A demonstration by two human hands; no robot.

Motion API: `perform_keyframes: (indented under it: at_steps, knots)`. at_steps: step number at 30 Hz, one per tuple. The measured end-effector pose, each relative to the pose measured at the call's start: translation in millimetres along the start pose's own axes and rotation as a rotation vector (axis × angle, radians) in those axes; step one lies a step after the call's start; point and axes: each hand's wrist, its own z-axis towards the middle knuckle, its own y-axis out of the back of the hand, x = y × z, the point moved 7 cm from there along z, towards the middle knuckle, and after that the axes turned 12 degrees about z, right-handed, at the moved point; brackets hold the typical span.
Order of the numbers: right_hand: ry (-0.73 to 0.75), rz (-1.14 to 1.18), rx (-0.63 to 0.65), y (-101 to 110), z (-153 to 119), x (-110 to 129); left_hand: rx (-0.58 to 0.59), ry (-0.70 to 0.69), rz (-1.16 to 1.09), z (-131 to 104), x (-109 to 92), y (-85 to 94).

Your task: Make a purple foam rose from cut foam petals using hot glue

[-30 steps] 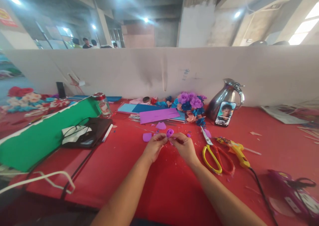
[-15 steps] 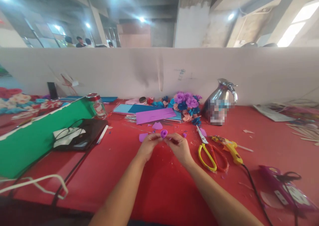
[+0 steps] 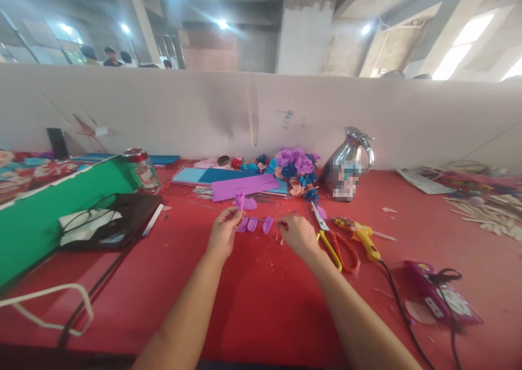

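A small rolled purple paper flower (image 3: pixel 240 200) stands upright in my left hand (image 3: pixel 224 229), pinched at its base by thumb and fingers. My right hand (image 3: pixel 299 235) is apart from it, with its fingers curled together over the red table; anything between the fingertips is hidden. Between the two hands lie several cut purple paper petals (image 3: pixel 267 225). Farther back is a strip of purple crepe paper (image 3: pixel 244 187) on blue sheets. Scissors (image 3: pixel 335 244) with yellow and red handles lie just right of my right hand.
A yellow glue gun (image 3: pixel 365 240) with a black cord lies at right, near a purple device (image 3: pixel 442 294). Behind stand a steel jug (image 3: pixel 346 163) and a heap of paper flowers (image 3: pixel 297 166). On the left are a lidded glass jar (image 3: pixel 143 171) and a green board (image 3: pixel 69 215).
My hands have separated. The left keeps the purple flower, now tilted up and further left, while the right has let go of it. The view has shifted slightly right.
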Motion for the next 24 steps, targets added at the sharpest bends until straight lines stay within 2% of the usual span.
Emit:
perform_keyframes:
  at_steps: [4, 10, 16, 20, 24]
  knots:
    - [-0.024, -0.054, -0.016, 9, 3, -8, 0.039, 0.004, 0.028, -3, 2, -4.7]
    - [0.001, 0.004, -0.127, 21, 9, -16, 0.050, 0.039, 0.001, -4, 2, -5.0]
    - [0.127, 0.109, -0.051, -2, 7, -3, 0.056, -0.019, 0.062, 0, 1, -2.1]
    - [0.200, 0.070, -0.007, -16, 3, 7, 0.058, -0.123, 0.152, 3, -2, 3.6]
    - [0.242, 0.016, 0.034, -23, -1, 12, 0.038, -0.160, 0.134, 4, -8, 7.3]
